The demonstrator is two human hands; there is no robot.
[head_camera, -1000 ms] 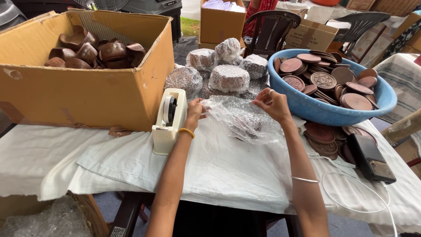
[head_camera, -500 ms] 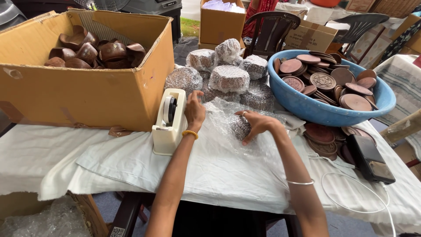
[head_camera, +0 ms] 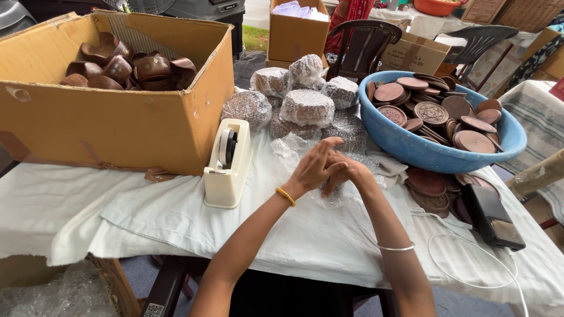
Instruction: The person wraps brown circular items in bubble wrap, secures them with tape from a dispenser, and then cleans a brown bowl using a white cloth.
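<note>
Two hands meet over a sheet of bubble wrap (head_camera: pixel 305 154) on the white cloth (head_camera: pixel 147 217) at the table's middle. The left hand (head_camera: pixel 314 167) and right hand (head_camera: pixel 348 172) curl together, fingers closed around a small bundle inside the wrap; what it is cannot be seen. Just left stands a cream tape dispenser (head_camera: pixel 228 163). Behind lie wrapped bundles (head_camera: pixel 305 107). A blue basin (head_camera: pixel 411 149) of brown discs sits right, a cardboard box (head_camera: pixel 117 123) of brown bowls left.

Tape dispenser (head_camera: pixel 226 164) left of basin (head_camera: pixel 411 149)

Packing workshop: cartons (head_camera: pixel 135 126), tape dispenser (head_camera: pixel 228 164)
</note>
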